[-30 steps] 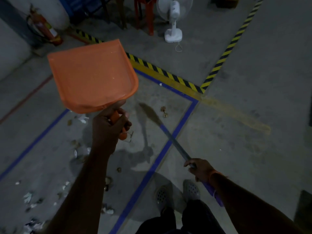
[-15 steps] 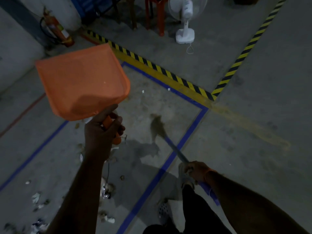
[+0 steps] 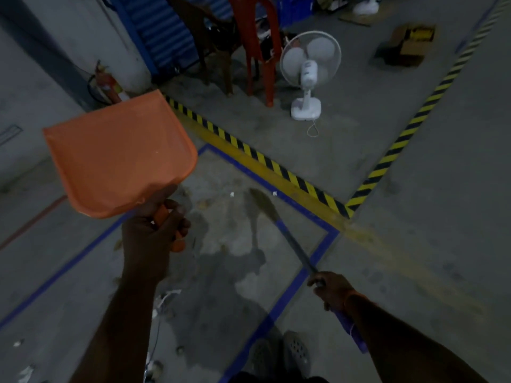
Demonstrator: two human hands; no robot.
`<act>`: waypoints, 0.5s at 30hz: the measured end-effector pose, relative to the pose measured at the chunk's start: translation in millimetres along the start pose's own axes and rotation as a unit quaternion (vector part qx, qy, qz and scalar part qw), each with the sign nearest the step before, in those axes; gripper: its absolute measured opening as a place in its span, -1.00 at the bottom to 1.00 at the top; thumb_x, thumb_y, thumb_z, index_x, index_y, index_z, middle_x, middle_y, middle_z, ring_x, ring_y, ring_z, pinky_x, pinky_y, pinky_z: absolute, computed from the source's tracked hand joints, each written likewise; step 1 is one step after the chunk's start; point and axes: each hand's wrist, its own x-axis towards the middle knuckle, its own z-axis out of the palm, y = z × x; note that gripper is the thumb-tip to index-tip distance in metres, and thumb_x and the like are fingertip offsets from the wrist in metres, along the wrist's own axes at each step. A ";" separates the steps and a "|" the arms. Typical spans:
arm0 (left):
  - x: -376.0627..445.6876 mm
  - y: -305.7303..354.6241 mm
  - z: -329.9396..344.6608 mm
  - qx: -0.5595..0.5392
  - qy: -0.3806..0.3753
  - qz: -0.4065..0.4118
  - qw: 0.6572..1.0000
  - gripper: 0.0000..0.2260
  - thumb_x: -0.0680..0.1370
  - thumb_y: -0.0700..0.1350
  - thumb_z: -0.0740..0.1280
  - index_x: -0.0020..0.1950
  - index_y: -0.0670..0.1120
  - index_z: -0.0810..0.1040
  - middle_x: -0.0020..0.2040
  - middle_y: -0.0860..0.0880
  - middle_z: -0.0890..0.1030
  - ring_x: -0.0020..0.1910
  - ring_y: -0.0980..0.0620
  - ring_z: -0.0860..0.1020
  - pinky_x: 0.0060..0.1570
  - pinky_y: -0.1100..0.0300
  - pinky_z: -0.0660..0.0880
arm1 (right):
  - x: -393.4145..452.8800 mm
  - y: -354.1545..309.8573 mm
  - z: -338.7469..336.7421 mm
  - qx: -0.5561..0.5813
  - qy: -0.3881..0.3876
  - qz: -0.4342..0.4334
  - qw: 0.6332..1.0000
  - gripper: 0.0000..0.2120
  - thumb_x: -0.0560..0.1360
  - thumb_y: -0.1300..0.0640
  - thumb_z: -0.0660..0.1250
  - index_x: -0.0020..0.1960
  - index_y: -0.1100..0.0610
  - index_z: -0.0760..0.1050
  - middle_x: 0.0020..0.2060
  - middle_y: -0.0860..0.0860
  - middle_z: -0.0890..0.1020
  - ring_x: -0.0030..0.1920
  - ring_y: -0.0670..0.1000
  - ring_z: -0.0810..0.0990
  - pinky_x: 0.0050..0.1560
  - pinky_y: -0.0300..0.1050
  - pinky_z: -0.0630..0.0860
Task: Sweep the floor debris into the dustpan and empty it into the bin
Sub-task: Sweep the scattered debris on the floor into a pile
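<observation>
L hand grips dustpan handle, pan raised, empty. R hand grips broom, bristles near blue tape. Sweeping stage; next: lower pan beside scraps.

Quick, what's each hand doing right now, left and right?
Left hand: closed around the handle of the orange dustpan, held up off the floor.
Right hand: closed around the broom, bristles down near the floor.
</observation>
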 end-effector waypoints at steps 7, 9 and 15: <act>41.5 -11.3 16.9 0.002 0.024 -0.013 1.000 -0.73 0.58 -0.31 0.39 0.24 -0.09 0.62 -0.24 0.07 0.61 -0.39 0.12 0.60 -0.47 0.27 0.49 | 61.6 -22.4 -63.1 0.054 0.051 0.113 0.991 -0.81 0.54 0.33 0.25 0.02 0.15 0.60 -0.03 0.11 0.58 -0.32 0.09 0.61 -0.45 -0.13 0.55; 58.9 -17.8 15.1 0.008 0.033 -0.013 0.999 -0.70 0.58 -0.31 0.39 0.26 -0.02 0.63 -0.18 0.07 0.61 -0.37 0.12 0.60 -0.45 0.28 0.50 | 82.9 -36.2 -64.6 0.080 0.048 0.130 0.987 -0.83 0.52 0.35 0.27 -0.06 0.17 0.61 -0.11 0.11 0.56 -0.29 0.10 0.56 -0.44 -0.11 0.52; 118.3 -35.4 2.8 0.020 0.064 -0.004 0.998 -0.68 0.59 -0.28 0.39 0.16 0.14 0.66 -0.20 0.07 0.62 -0.37 0.09 0.60 -0.43 0.25 0.52 | 145.7 -82.2 -39.9 -0.066 -0.070 0.030 0.995 -0.83 0.54 0.29 0.28 -0.06 0.07 0.61 -0.17 0.07 0.58 -0.37 0.01 0.58 -0.44 -0.20 0.53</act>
